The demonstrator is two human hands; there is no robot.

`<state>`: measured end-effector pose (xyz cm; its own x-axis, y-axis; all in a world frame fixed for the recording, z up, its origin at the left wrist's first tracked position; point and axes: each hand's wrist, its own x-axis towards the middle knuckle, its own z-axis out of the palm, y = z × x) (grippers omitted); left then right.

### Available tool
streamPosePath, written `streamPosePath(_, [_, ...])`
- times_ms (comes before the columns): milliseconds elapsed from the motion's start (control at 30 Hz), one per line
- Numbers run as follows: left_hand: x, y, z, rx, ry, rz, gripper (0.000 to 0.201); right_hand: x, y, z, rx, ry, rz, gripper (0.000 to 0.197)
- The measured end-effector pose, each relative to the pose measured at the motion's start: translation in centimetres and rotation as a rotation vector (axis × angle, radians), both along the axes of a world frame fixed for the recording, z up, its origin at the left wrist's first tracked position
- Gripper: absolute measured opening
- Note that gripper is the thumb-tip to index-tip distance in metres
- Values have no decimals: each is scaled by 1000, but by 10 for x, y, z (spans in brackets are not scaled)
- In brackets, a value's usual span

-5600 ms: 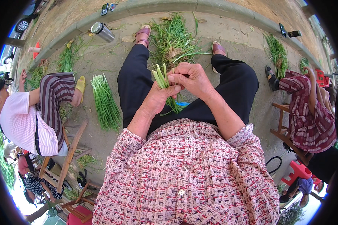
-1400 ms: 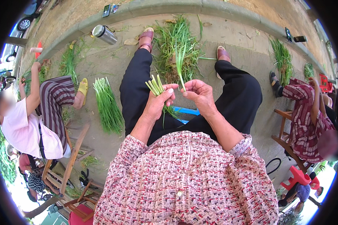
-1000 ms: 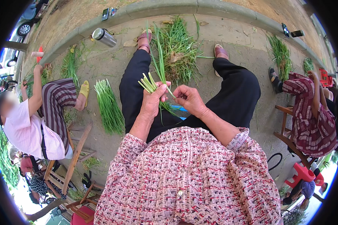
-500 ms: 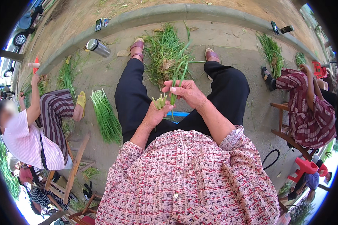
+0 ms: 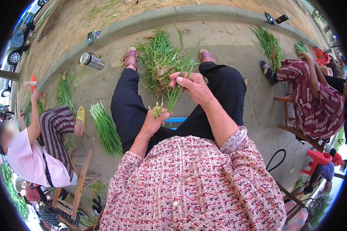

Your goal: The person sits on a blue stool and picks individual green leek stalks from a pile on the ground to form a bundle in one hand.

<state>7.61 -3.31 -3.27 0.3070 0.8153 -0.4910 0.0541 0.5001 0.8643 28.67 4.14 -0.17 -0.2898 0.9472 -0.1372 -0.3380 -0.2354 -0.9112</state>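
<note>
My left hand [image 5: 152, 125] is closed round a small bunch of chives [image 5: 156, 111], its pale cut-looking stalk ends pointing up. A few long green chive leaves [image 5: 176, 96] slant between the two hands. Their upper part is pinched by the thumb and fingers of my right hand [image 5: 198, 90], and their lower end reaches the left thumb. Beyond my hands, between my feet, lies a tangled heap of chives [image 5: 158, 57] with brown roots and dry bits. To the left on the ground, a tidy pile of chives [image 5: 106, 131] lies with its white ends away from me.
A steel flask [image 5: 92, 61] and a phone [image 5: 90, 37] are near the concrete kerb [image 5: 142, 20]. Seated people work at left [image 5: 38, 150] and right [image 5: 312, 96], with more greens [image 5: 270, 44] by the right one. A blue bar [image 5: 177, 120] shows between my knees.
My right hand has drawn away from the left, up and to the right, still pinching the leaves. The left hand keeps its bunch. The whole view has shifted slightly.
</note>
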Motion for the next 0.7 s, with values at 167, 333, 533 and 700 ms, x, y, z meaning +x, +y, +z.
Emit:
streamPosePath(167, [-3,-2,-10,39,-32,10,13,8,4,6,39,-34,-38,24])
streamPosePath(333, [-4,-2,-12,41,-26,-10,13,12,5,6,77,-58,-37,25])
streamPosePath(533, [-7,-2,-16,47,-25,-14,14,13,7,10,74,-77,-90,24])
streamPosePath(700, [-6,-3,-17,29,-59,26,14,25,21,9,42,-124,-210,23])
